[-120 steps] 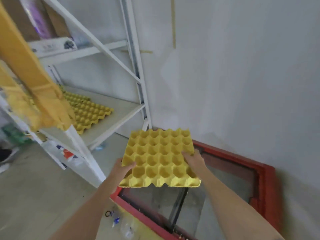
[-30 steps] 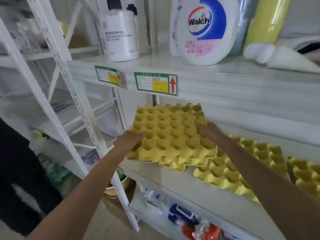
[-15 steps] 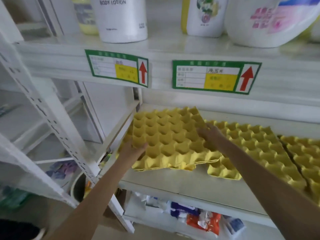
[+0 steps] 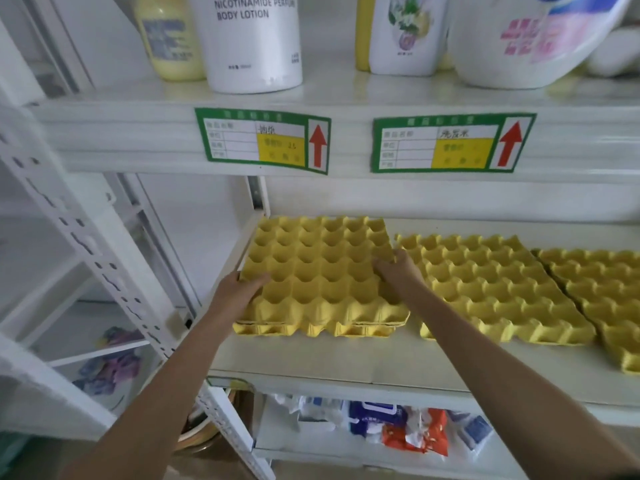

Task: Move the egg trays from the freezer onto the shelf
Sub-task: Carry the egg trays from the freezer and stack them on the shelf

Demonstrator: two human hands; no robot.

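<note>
Both hands clasp the yellow egg tray (image 4: pixel 322 268), left hand (image 4: pixel 239 289) and right hand (image 4: pixel 398 271) on its edges, as it sits atop another tray on the white shelf (image 4: pixel 311 358), beside neighbouring trays (image 4: pixel 491 285).

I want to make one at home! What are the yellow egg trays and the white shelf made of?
The trays look like moulded paper pulp: matte, a bit fuzzy, with soft rounded cups and thin edges. They could be foam; the picture cannot settle it. The shelf looks like painted metal: smooth white, slightly shiny, with punched holes in its post.
</note>
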